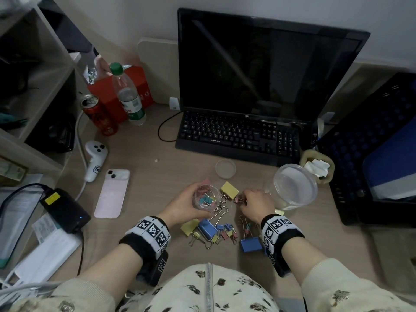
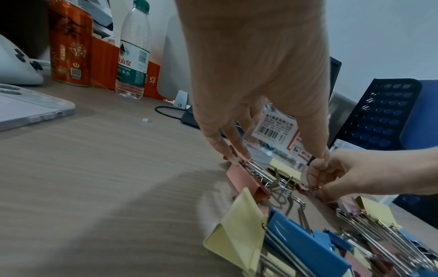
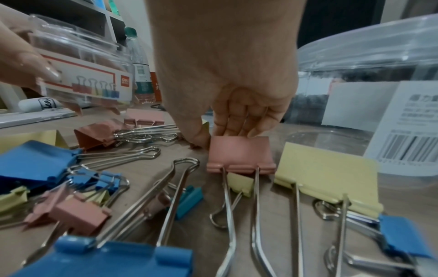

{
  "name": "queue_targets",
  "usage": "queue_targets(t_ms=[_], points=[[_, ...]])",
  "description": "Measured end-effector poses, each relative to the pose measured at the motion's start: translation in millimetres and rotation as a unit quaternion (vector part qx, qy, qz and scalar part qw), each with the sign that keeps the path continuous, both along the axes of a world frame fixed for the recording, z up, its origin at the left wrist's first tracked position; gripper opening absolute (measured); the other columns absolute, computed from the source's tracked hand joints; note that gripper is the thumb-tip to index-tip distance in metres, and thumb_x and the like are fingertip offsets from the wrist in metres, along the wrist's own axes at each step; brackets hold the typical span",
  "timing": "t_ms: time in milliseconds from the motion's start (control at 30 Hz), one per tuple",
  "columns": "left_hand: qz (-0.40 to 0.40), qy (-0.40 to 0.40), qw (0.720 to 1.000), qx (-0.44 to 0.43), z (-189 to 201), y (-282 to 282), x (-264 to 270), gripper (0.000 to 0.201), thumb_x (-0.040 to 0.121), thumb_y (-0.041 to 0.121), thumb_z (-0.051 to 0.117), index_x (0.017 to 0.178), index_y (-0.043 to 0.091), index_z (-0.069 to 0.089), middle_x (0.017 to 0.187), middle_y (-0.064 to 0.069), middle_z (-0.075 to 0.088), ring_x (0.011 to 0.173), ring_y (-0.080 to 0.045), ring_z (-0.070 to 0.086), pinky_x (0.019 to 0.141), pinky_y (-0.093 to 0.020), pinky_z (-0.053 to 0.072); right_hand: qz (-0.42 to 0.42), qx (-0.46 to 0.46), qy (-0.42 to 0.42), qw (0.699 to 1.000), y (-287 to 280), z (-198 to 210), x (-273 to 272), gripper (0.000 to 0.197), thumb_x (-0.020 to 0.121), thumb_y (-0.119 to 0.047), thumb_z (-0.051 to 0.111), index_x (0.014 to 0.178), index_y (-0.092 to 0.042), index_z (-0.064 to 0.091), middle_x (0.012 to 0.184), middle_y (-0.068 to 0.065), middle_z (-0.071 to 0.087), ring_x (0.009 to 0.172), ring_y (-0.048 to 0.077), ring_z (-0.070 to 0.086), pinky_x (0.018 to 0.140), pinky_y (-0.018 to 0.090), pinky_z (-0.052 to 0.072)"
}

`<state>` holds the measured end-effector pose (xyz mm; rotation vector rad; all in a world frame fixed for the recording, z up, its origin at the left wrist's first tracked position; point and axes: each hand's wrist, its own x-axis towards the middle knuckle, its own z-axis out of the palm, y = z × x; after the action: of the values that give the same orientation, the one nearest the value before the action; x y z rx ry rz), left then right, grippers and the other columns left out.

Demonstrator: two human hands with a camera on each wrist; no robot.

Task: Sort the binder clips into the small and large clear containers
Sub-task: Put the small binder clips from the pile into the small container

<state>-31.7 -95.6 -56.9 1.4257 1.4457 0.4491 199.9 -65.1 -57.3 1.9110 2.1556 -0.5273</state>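
Hands (image 1: 256, 204) amid binder clips (image 1: 210, 230), keyboard (image 1: 238, 136) behind, phone (image 1: 112, 193) left

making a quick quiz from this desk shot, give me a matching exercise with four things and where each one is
Things:
1. small clear container
2. large clear container
3. pink phone
4. small round lid

Places:
A. lying left of the clip pile
B. held in the left hand
C. just in front of the keyboard
D. standing beyond the right hand

Pairs: 1-B, 2-D, 3-A, 4-C
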Motion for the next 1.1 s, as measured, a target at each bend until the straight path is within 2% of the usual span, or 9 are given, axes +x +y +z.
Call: queue_targets(t_ms=[200,333,500,600,733,867,967,1033,1100], points=[[-0.005,0.002,1.0,-0.002,0.0,0.3,1.4,0.095,0.061,0.031,0.091,0.141,0.026,0.041,0.116,0.022,0.052,0.105,0.005,0.052,0.098,-0.02,0.042,-0.009,0.0,0.004,1.0,-0.7,10.3,-0.4,0.02,0.09,-0.022,0.052,0.106,-0.023,0.065,0.104,0.005,0.069,0.101,0.026,0.062,0.094,0.036,0.042],[-0.006,0.001,1.0,-0.004,-3.6,0.1,0.8,0.096,0.06,0.034,0.092,0.141,0.025,0.041,0.118,0.019,0.054,0.11,-0.001,0.054,0.102,-0.026,0.045,-0.007,0.004,-0.006,1.0,-1.5,21.9,1.8,0.023,0.09,-0.022,0.051,0.105,-0.023,0.069,0.097,0.004,0.071,0.094,0.025,0.064,0.085,0.034,0.048],[-0.006,-0.014,1.0,-0.011,-9.4,3.4,2.9,0.097,0.06,0.032,0.092,0.143,0.024,0.04,0.119,0.02,0.055,0.108,0.002,0.054,0.101,-0.023,0.044,-0.016,0.049,0.021,0.998,-4.5,39.2,2.2,0.022,0.092,-0.036,0.052,0.098,-0.024,0.071,0.084,0.001,0.071,0.089,0.021,0.064,0.087,0.034,0.048],[-0.008,-0.019,1.0,-0.013,-14.9,5.7,4.4,0.101,0.059,0.036,0.092,0.144,0.024,0.039,0.127,0.015,0.056,0.117,-0.003,0.054,0.105,-0.029,0.044,-0.003,0.129,0.076,0.989,-6.8,45.6,-0.2,0.021,0.092,-0.034,0.054,0.097,-0.022,0.071,0.093,-0.003,0.069,0.093,0.017,0.058,0.091,0.034,0.038],[-0.012,-0.038,0.999,-0.014,-16.7,8.2,11.4,0.094,0.057,0.03,0.093,0.137,0.028,0.042,0.122,0.018,0.054,0.118,-0.005,0.053,0.103,-0.024,0.042,0.068,0.159,0.244,0.954,-7.1,48.5,-14.6,0.018,0.088,-0.024,0.063,0.102,-0.02,0.073,0.094,-0.004,0.072,0.09,0.016,0.058,0.089,0.042,0.044],[-0.018,-0.032,0.999,-0.015,-18.3,11.4,10.2,0.102,0.055,0.037,0.093,0.141,0.023,0.041,0.13,0.011,0.056,0.118,-0.006,0.055,0.101,-0.028,0.048,0.1,0.071,0.213,0.969,-6.9,49.3,-19.0,0.046,0.093,-0.03,0.055,0.138,-0.027,0.047,0.129,-0.008,0.058,0.116,0.011,0.05,0.106,0.037,0.032],[-0.01,-0.033,0.999,-0.015,-17.6,11.6,4.1,0.103,0.055,0.034,0.094,0.143,0.02,0.041,0.126,0.011,0.057,0.113,-0.003,0.057,0.1,-0.027,0.049,0.004,0.057,0.265,0.962,-4.2,43.5,-13.1,0.046,0.091,-0.02,0.057,0.135,-0.018,0.046,0.122,-0.005,0.053,0.104,0.008,0.05,0.096,0.029,0.041],[-0.002,-0.035,0.999,-0.013,-16.2,11.3,0.9,0.099,0.057,0.027,0.094,0.142,0.019,0.043,0.121,0.014,0.058,0.108,0.001,0.059,0.099,-0.025,0.049,-0.041,0.037,0.221,0.974,-0.9,33.9,-7.6,0.047,0.088,-0.022,0.059,0.134,-0.018,0.046,0.125,-0.003,0.05,0.108,0.012,0.052,0.091,0.027,0.043],[0.005,-0.037,0.999,-0.013,-13.5,11.1,-1.3,0.094,0.058,0.022,0.093,0.138,0.021,0.044,0.117,0.016,0.057,0.104,0.004,0.058,0.094,-0.02,0.05,-0.054,0.006,0.144,0.988,2.0,21.7,-3.5,0.053,0.086,-0.034,0.062,0.134,-0.02,0.045,0.13,-0.002,0.047,0.114,0.018,0.052,0.094,0.034,0.044]])
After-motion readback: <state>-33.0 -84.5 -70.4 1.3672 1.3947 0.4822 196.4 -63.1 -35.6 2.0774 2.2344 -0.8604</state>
